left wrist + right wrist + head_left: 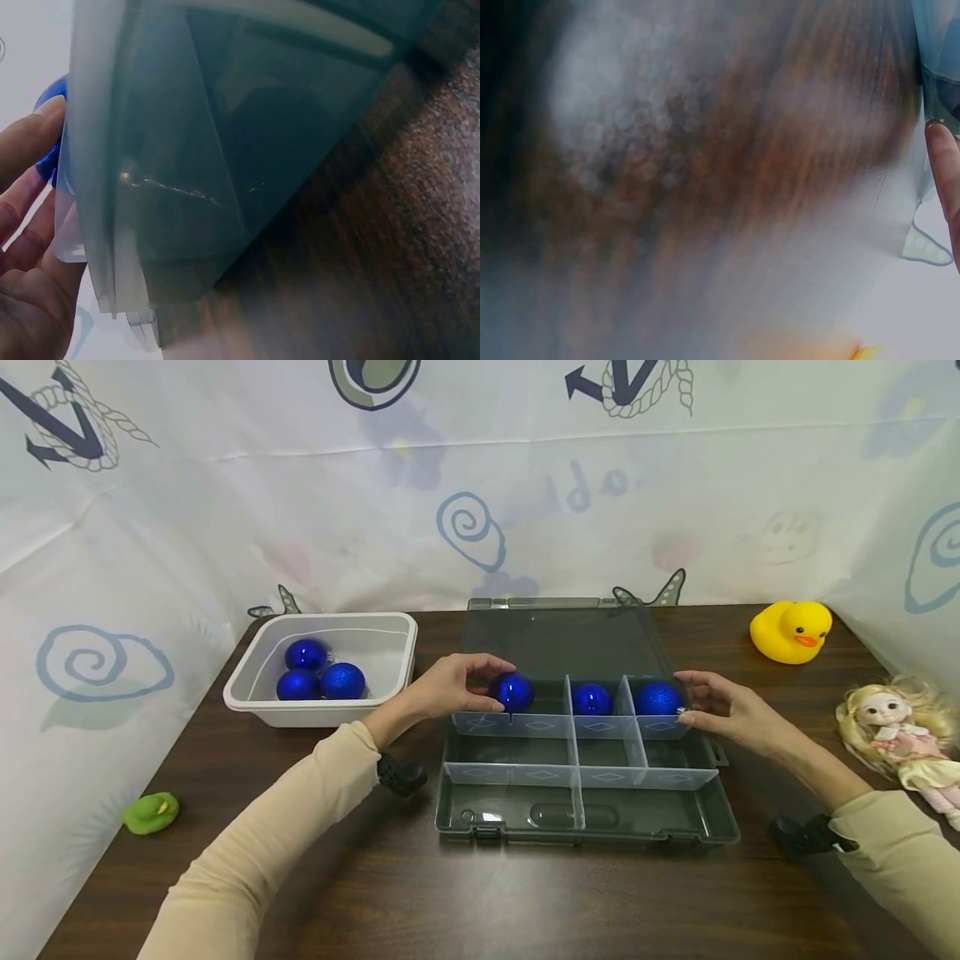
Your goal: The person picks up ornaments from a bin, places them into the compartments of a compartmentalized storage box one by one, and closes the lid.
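My left hand (453, 685) pinches a shiny blue Christmas ball (515, 692) between thumb and fingers at the back left compartment of a smoky clear divided box (510, 750). In the left wrist view, part of that Christmas ball (52, 94) shows behind the box wall. At the back right compartment, my right hand (731, 710) holds a glittery blue Christmas ball (659, 699) by its right side, thumb near its cap. Between them, another shiny blue Christmas ball (592, 699) sits in the back middle compartment. Only one right finger (945, 165) shows in the right wrist view.
A white plastic tub (251, 693) with three blue balls stands left of the box. The box's lid (562, 639) lies open behind it. A yellow duck (790, 632) and a doll (900, 739) are at the right, a small green toy (152, 813) at the left edge.
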### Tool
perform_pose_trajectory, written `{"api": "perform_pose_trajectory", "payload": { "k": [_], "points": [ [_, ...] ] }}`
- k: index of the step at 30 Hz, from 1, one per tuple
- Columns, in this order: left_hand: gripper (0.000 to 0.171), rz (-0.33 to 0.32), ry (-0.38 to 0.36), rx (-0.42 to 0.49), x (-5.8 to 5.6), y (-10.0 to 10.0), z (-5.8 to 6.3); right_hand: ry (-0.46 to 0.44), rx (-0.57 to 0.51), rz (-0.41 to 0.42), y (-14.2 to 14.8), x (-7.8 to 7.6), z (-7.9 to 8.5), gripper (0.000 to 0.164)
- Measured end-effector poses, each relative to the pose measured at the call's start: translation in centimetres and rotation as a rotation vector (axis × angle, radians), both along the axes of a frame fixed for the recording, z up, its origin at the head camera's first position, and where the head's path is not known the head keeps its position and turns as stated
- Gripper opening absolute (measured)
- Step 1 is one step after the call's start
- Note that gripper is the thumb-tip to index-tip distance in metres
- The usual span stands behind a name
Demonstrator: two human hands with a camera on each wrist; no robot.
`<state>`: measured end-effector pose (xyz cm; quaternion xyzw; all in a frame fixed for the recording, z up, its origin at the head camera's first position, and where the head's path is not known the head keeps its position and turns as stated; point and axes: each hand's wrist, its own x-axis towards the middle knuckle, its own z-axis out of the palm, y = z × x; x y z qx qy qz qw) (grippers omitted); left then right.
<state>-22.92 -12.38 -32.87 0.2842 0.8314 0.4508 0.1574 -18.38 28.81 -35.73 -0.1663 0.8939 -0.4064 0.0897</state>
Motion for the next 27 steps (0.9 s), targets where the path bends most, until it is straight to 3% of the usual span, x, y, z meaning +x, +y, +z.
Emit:
{"api": "perform_pose_trajectory", "payload": {
  "k": [5, 9, 12, 17, 22, 27],
  "points": [
    [0.052, 0.011, 0.021, 0.004, 0.2, -0.6, 0.1, 0.001, 0.006, -0.004, 0.0, 0.0, 0.0, 0.056],
    [0.049, 0.051, 0.027, 0.028, 0.7, -2.6, 1.1, -0.001, 0.008, -0.003, 0.0, 0.0, 0.0, 0.056],
    [0.048, 0.111, 0.032, 0.015, 0.9, -5.2, 2.4, 0.003, 0.011, -0.005, 0.0, 0.1, 0.0, 0.056],
    [0.048, 0.274, 0.051, -0.070, 1.1, -10.9, 4.0, 0.008, 0.013, -0.006, -0.2, 0.2, 0.3, 0.055],
    [0.053, 0.357, 0.009, -0.145, 0.9, -15.9, 3.9, -0.001, 0.015, -0.009, -0.2, 0.2, 0.3, 0.055],
    [0.056, 0.376, -0.036, -0.220, 0.6, -18.1, 3.2, -0.013, 0.004, -0.004, -0.3, 0.2, 0.1, 0.056]
  ]
}}
